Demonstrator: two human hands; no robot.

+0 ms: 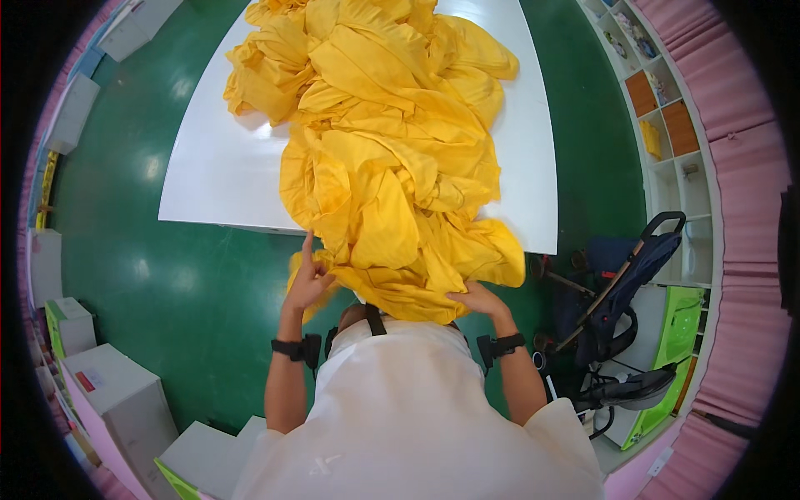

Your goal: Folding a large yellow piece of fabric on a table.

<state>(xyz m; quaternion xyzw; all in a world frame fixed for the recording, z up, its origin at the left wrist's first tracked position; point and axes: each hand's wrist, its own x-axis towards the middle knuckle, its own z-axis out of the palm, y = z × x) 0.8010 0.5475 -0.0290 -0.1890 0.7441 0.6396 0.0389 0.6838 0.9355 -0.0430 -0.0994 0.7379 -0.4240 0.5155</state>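
Looking down, I see these things:
Cloth: a big heap of yellow cloth [383, 158], soft and matte, thrown into deep crumpled folds with faint stripes in the weave. It runs from the far end of the table to the near edge and spills over toward my chest.
Table: a white table [225, 167], smooth and flat, its straight edges bowed by the lens. The heap covers its middle and right part; the left part is bare.
Left hand: my left hand [308, 279] is at the near left edge of the heap, just off the table's near edge. The forefinger points up against the cloth and the other fingers curl into a fold; I cannot tell how firmly they pinch it.
Right hand: my right hand [479, 298] lies palm down on the overhanging hem at the near right. The fingers are pressed together and tucked under the cloth edge, so their tips are hidden.
Wrists: a black band [287, 348] on the left wrist, another black strap [504, 343] on the right.
Floor: glossy green floor [125, 258] with bright glints of light.
Right side: a dark blue stroller [621, 292] with a looped handle, near white shelves [667, 125] of square cubbies.
Left side: pale boxes [112, 396] with hard square corners.
Rim: pink pleated curtain [746, 167].
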